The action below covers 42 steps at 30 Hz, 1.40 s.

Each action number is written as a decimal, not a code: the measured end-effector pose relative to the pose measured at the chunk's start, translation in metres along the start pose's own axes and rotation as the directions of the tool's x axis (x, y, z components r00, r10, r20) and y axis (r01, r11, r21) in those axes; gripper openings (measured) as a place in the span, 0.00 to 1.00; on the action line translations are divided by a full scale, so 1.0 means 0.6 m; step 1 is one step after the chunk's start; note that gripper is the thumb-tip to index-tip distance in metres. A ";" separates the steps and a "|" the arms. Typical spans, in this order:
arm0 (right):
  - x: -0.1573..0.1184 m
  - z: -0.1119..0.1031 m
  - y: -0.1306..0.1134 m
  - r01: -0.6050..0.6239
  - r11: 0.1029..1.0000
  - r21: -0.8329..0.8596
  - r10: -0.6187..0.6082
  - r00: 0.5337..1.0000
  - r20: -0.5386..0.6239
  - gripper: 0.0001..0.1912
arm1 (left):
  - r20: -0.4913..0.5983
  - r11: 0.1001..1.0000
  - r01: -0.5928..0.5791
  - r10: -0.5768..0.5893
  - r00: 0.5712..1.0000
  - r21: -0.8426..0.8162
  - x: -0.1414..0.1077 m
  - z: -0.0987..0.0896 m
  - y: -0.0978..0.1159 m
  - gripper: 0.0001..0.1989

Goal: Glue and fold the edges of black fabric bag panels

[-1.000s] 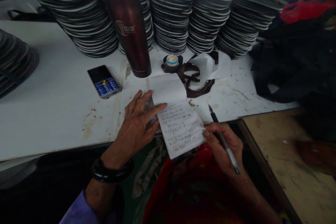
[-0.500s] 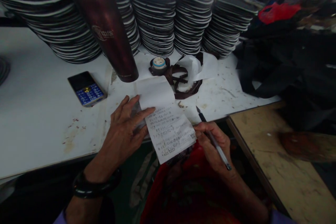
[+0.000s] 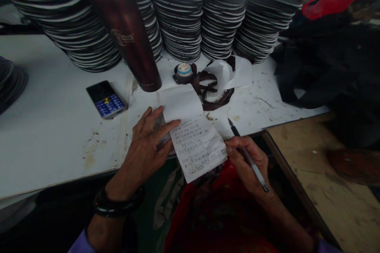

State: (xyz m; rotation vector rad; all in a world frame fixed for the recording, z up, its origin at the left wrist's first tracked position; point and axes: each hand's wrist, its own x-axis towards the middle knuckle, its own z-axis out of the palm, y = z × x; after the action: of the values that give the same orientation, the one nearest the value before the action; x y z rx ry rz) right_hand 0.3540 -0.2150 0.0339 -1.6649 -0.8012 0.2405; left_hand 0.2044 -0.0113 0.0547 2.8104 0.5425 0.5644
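Note:
A small notebook (image 3: 198,146) lies open across the table's front edge, its lower page covered in handwritten lines and its upper leaf blank. My left hand (image 3: 151,140) rests palm down at its left side with fingers stretched apart, one fingertip on the page. The thumb's contact with the notebook is unclear. My right hand (image 3: 251,162) is closed around a pen (image 3: 249,158) with a dark grip and clear barrel. Its dark tip points up and away, off the paper. The fingertips of that hand touch the notebook's right corner.
Behind stand tall stacks of black, white-edged flat pieces (image 3: 178,19) and a maroon tumbler (image 3: 130,35). A keypad phone (image 3: 107,99) lies left. Beyond the notebook are a tape roll (image 3: 184,70) and dark strips (image 3: 218,104). Black material (image 3: 308,75) and a wooden board (image 3: 299,142) are right.
The whole view has shifted slightly, so everything appears a little further right. Both hands, the pen and the notebook keep the same positions relative to one another.

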 end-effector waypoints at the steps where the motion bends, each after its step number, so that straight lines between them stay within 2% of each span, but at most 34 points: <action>1: 0.000 0.000 0.000 0.001 1.000 -0.001 -0.001 1.000 -0.002 0.03 | -0.004 1.000 -0.001 0.001 1.000 0.000 0.000 0.000 0.000 0.19; 14: -0.001 -0.004 0.002 0.031 0.999 0.037 -0.030 0.999 -0.018 0.03 | -0.005 0.999 0.019 -0.020 1.000 -0.026 -0.001 -0.003 0.003 0.18; 42: -0.003 -0.003 0.003 -0.014 0.996 0.086 0.016 0.999 -0.029 0.02 | -0.003 0.999 0.011 -0.011 1.000 -0.037 -0.001 -0.001 0.000 0.19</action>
State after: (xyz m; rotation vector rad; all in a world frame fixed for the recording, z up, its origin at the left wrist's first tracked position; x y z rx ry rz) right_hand 0.3544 -0.2176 0.0322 -1.5910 -0.7462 0.2565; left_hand 0.2039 -0.0117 0.0550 2.7704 0.5417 0.5716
